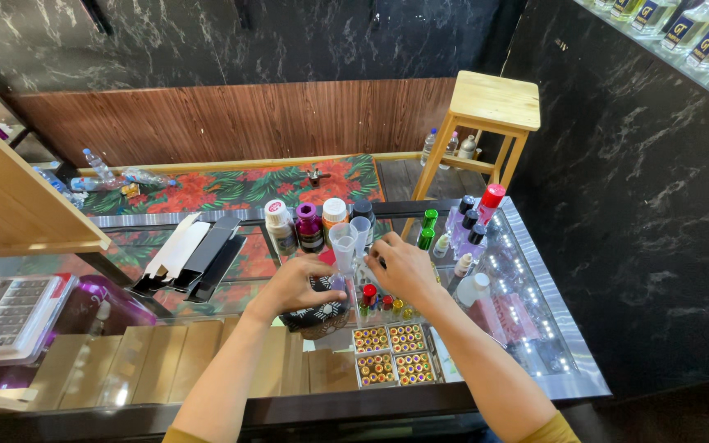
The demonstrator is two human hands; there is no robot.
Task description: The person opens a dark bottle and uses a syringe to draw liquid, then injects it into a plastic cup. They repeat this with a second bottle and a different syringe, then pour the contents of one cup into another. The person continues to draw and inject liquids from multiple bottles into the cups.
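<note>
Both hands meet over the glass worktop (535, 328): left hand (301, 283) and right hand (400, 267) pinch a small clear funnel (343, 246), fingers narrow. Tipping it could spill liquid onto the tiny vials (391, 354) crowded just below.

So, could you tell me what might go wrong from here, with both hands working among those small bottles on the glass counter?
1. The clear funnel stands tall between the left hand and right hand; a nudge could tip it and spill liquid.
2. The small capped vials stand packed just under the wrists, so a sleeve or wrist might topple them.
3. The bottles behind are crowded on the glass counter; a reach could knock one over.
</note>
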